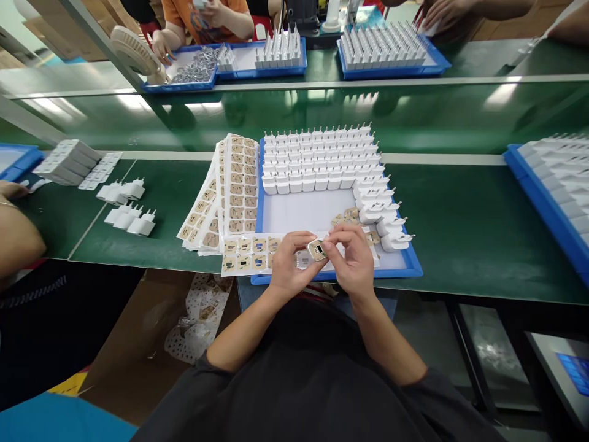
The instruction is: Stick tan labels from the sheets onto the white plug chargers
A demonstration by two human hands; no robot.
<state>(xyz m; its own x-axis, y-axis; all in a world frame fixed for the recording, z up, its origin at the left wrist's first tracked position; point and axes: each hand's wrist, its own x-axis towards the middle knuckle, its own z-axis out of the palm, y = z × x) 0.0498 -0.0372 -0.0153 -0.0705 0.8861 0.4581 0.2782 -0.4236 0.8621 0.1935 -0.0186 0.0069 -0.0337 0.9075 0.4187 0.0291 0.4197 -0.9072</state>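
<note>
My left hand (289, 261) and my right hand (352, 261) meet over the front edge of a blue tray (414, 265). Both pinch one small white charger plug (317, 250) with a tan label on its face. Rows of white charger plugs (322, 159) stand upright in the back of the tray, and more lie along its right side. Sheets of tan labels (239, 184) fan out to the left of the tray, and another label sheet (246, 255) lies just left of my left hand.
Loose white plugs (131, 215) lie on the green bench at left, near another person's arm (16, 236). A second blue tray (547, 202) sits at right. Beyond the green conveyor, people work at blue trays of plugs (386, 46).
</note>
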